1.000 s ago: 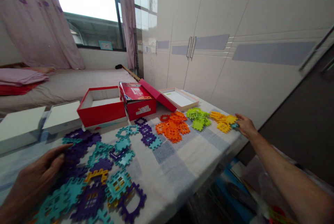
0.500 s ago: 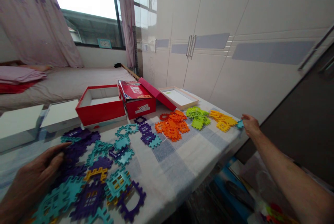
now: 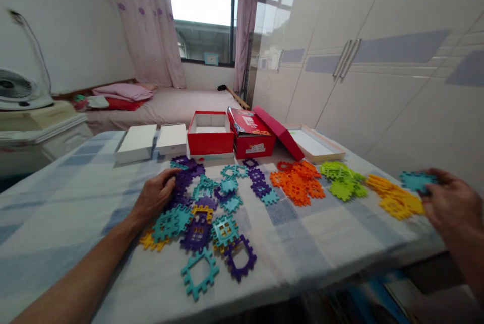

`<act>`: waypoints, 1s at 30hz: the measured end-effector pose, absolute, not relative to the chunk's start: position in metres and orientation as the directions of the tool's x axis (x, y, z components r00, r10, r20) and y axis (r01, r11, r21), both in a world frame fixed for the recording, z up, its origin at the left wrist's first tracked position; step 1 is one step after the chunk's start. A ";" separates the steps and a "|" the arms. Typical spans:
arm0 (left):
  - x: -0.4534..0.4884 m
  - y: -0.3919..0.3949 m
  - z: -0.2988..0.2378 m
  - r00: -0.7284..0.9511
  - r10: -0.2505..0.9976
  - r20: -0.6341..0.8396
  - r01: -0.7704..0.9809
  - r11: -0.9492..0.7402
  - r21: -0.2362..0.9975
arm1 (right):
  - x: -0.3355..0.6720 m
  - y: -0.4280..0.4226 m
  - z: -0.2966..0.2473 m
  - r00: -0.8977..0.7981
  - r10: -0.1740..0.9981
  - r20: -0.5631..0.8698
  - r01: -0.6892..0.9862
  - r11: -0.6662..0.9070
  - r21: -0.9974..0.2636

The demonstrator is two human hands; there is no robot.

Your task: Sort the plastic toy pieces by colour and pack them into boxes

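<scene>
My right hand (image 3: 451, 198), at the table's right end, pinches a teal toothed plastic building tile (image 3: 418, 181) between thumb and fingers. Just left of it lies a pile of yellow tiles (image 3: 397, 200). At the left, my left hand (image 3: 157, 193) rests against a heap of purple tiles (image 3: 184, 183), its index finger and thumb apart; the other fingers are partly hidden. Around it lie mixed tiles: a teal tile with a window grid (image 3: 225, 231), a purple frame tile (image 3: 241, 258) and a teal frame tile (image 3: 199, 272) nearest the front edge.
Orange tiles (image 3: 298, 183) and lime green tiles (image 3: 344, 180) lie in piles mid-table. Behind stand an open red box (image 3: 210, 143), another red box (image 3: 254, 146) with a leaning red lid (image 3: 280, 132), a shallow tray (image 3: 336, 155) and white boxes (image 3: 138, 142). A wardrobe (image 3: 340, 102) borders the right.
My view has swung left. My right hand has brought the teal tile up beside the yellow pile, showing more of it. My left hand stays at the purple heap.
</scene>
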State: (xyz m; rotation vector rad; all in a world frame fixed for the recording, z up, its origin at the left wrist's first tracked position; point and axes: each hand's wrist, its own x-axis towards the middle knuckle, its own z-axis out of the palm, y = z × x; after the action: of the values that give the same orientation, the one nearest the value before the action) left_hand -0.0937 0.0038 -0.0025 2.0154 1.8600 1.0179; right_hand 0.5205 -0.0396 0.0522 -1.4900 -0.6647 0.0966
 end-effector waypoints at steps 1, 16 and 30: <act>-0.093 0.004 -0.003 -0.041 0.939 0.341 0.785 -0.180 0.592 | 0.495 -0.037 0.059 0.766 0.559 0.319 0.273 0.166 -0.947; -0.095 0.011 -0.004 -0.096 0.923 0.373 0.626 -0.235 0.743 | 0.202 0.033 0.031 -0.353 0.844 0.403 0.443 0.530 -0.723; -0.100 0.025 -0.015 -0.217 0.866 0.451 0.536 -0.281 0.796 | 0.119 -0.034 0.027 -0.735 0.660 0.159 0.623 0.748 -0.227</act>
State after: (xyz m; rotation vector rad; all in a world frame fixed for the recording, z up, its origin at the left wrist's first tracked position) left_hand -0.1000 0.0255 -0.0147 1.7322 1.6554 1.4968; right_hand 0.1188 -0.0344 0.0266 -1.0127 -2.7187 0.2330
